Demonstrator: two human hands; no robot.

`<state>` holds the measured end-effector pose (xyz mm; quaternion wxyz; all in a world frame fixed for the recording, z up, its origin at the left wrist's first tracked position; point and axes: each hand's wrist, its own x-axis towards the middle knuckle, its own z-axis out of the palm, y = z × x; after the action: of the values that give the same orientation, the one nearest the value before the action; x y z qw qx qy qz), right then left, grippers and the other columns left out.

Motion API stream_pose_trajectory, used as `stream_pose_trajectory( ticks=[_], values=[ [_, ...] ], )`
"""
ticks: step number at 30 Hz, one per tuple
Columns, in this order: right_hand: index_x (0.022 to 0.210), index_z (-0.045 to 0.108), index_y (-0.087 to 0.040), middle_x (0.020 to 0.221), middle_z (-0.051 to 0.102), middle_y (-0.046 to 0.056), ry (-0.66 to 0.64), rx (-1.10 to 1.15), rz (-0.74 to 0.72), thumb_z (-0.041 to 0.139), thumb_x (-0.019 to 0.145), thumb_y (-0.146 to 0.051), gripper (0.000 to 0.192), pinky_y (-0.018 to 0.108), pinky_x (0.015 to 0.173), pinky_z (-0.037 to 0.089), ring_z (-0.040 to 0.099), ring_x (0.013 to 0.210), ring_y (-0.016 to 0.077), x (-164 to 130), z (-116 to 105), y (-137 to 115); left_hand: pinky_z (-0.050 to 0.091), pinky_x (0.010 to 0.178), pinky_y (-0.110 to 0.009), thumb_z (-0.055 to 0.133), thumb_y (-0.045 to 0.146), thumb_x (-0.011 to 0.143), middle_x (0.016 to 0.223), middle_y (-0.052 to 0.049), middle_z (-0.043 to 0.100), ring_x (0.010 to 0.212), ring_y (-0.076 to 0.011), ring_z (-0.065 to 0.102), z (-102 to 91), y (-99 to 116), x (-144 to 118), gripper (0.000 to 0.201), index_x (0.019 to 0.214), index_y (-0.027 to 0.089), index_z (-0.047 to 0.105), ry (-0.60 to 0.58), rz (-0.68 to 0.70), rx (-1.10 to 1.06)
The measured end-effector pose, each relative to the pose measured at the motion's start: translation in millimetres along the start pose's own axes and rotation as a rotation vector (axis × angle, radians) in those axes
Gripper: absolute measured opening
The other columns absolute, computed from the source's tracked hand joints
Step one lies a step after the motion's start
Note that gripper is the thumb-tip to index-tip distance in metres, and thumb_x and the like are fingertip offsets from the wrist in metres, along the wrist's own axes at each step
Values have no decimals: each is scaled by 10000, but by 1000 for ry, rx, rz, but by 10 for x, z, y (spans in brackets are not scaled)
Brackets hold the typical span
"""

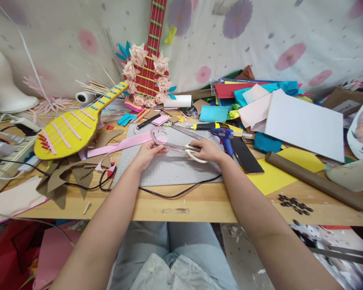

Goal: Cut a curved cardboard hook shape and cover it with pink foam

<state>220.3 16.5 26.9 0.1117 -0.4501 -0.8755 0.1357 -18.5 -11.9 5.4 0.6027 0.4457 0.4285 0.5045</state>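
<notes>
Counts: 2 hands, left [147, 153] and right [207, 150]. 1 scissors [186, 150]. 1 pink strip [124, 144]. 2 guitars: yellow [75, 127], red [148, 60]. 1 glue gun [224, 135]. 1 phone [246, 155]. 1 ruler [184, 131]. 1 mat [169, 165]. 1 brown tube [317, 181]. 1 white sheet [305, 125]. Black buttons [293, 203]: roughly 15, too small to count exactly.
</notes>
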Motion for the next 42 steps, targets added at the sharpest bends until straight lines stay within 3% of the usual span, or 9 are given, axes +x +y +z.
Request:
stream_pose_trajectory(
  ticks=[13, 23, 26, 32, 37, 42],
  values=[
    [764, 620, -222, 690, 639, 26, 60, -170, 11, 483, 724, -572, 378, 253, 552, 243, 514, 635, 153, 21, 19, -10, 506, 729, -305, 713, 244, 603, 749, -27, 646, 652, -112, 620, 10, 4, -8, 261, 792, 116, 588, 5, -13, -16],
    [826, 603, -232, 774, 652, 35, 118, -159, 244, 493, 720, -550, 354, 260, 523, 247, 531, 662, 171, 42, 121, 32, 509, 676, -303, 701, 286, 591, 675, 19, 585, 612, -100, 566, -14, -8, 13, 278, 788, 148, 562, 50, 44, 49],
    [844, 596, -223, 814, 651, 45, 149, -152, 236, 517, 719, -505, 318, 268, 551, 281, 542, 698, 180, 47, 149, 10, 517, 653, -304, 678, 254, 599, 660, 24, 567, 593, -96, 545, 3, 8, 9, 244, 778, 153, 547, 80, 50, 56],
    [782, 559, -192, 860, 625, 56, 207, -99, 190, 555, 702, -403, 227, 267, 622, 341, 533, 810, 186, 65, 226, -34, 517, 560, -311, 550, 225, 683, 611, 29, 554, 491, -97, 537, 38, 42, -1, 140, 778, 164, 467, 134, 2, 96],
    [806, 567, -195, 861, 619, 40, 135, 8, 186, 601, 656, -368, 231, 262, 617, 363, 531, 783, 169, 44, 169, -11, 525, 580, -308, 544, 218, 704, 679, 15, 588, 540, -99, 570, 20, 11, 25, 158, 804, 171, 431, 146, 15, 80],
    [828, 581, -191, 838, 629, 34, 245, 250, 185, 552, 718, -395, 234, 264, 633, 399, 547, 745, 147, 37, 112, -147, 525, 574, -307, 550, 211, 709, 693, 11, 588, 531, -87, 543, 45, 6, 25, 156, 803, 172, 431, 164, 40, 57]
  ],
)
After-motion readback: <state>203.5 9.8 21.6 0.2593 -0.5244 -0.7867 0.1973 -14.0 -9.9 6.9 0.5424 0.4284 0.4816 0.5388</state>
